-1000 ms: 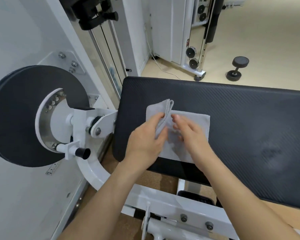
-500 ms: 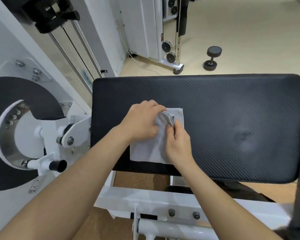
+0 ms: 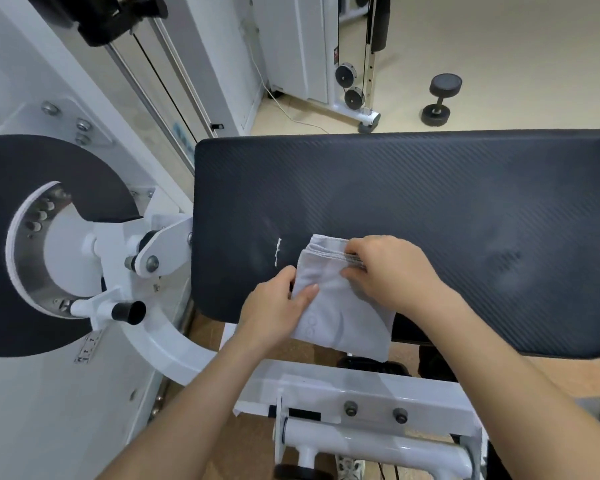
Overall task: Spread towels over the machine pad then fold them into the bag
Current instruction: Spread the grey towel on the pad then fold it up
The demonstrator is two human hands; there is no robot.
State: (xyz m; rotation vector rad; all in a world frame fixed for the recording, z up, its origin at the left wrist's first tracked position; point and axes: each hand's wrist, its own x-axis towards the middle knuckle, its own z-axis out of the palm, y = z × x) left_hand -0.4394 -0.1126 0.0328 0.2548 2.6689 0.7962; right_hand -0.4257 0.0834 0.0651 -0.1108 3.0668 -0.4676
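A folded light grey towel (image 3: pixel 340 306) lies at the near edge of the black machine pad (image 3: pixel 430 202), its lower part hanging over the edge. My left hand (image 3: pixel 274 306) pinches the towel's left edge with the thumb on top. My right hand (image 3: pixel 392 271) grips the stacked hems at the towel's top right, fingers curled round them. No bag is in view.
A round black weight disc on a white arm (image 3: pixel 49 244) stands left of the pad. The white machine frame (image 3: pixel 361 410) runs below it. A dumbbell (image 3: pixel 440 98) and a cable machine base (image 3: pixel 354 95) sit on the beige floor behind. A short white mark (image 3: pixel 278 251) shows on the pad.
The towel has been folded narrower and pulled toward the pad's near edge, now hanging over it. My left hand moved from the top to the left edge; my right hand moved up to the hems.
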